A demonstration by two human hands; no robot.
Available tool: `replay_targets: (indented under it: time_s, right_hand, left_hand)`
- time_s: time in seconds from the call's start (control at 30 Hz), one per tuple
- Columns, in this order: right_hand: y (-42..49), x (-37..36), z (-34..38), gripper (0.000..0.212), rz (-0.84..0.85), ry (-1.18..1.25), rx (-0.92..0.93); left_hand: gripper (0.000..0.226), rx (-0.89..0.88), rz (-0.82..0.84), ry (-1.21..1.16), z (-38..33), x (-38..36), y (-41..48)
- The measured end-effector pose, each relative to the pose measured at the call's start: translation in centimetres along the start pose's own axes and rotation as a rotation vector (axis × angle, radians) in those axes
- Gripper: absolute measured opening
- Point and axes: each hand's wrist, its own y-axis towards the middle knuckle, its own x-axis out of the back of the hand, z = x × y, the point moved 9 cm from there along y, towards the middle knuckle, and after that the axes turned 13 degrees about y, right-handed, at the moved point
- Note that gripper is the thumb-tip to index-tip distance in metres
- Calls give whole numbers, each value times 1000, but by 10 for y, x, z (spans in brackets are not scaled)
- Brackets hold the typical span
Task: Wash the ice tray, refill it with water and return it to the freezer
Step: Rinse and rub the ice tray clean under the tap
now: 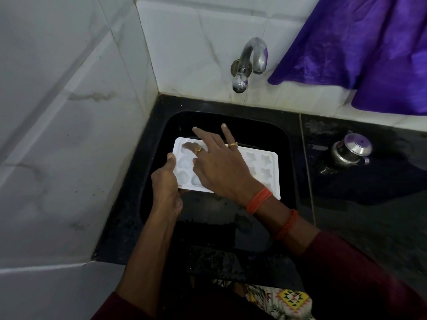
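A white ice tray (265, 166) with heart and star shaped cells is held level over the black sink (231, 121). My left hand (167, 183) grips its left edge, thumb on the rim and fingers underneath. Over the tray's left half lies my right hand (219, 162) with fingers spread and straight; one fingertip reaches into a far-left cell. A steel tap (250, 63) juts from the tiled wall above the sink, with no water visibly running from it.
Black counter (369, 204) surrounds the sink. A small steel pot with a lid (351, 152) stands on it to the right. A purple cloth (360, 47) hangs at the upper right. White tiled walls (69, 112) close the left and back.
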Motion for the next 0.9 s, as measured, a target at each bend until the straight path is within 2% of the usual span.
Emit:
replay_targets:
  time_s: [0.2, 0.37, 0.67, 0.77, 0.9]
  right_hand:
    - [-5, -31, 4, 56, 57, 101, 5]
    - [-9, -49, -8, 64, 85, 55, -22]
    - [-32, -45, -87, 68, 37, 119, -319]
    - [-26, -45, -71, 66, 48, 112, -271]
    - [-17, -54, -13, 59, 89, 109, -33]
  left_hand:
    - [26, -18, -15, -6, 5, -1, 2]
    - [28, -38, -38, -11, 6, -2, 4]
    - [31, -33, -60, -34, 3, 3, 12]
    - [31, -14, -74, -41, 5, 1, 15]
    - [32, -21, -62, -20, 9, -10, 18]
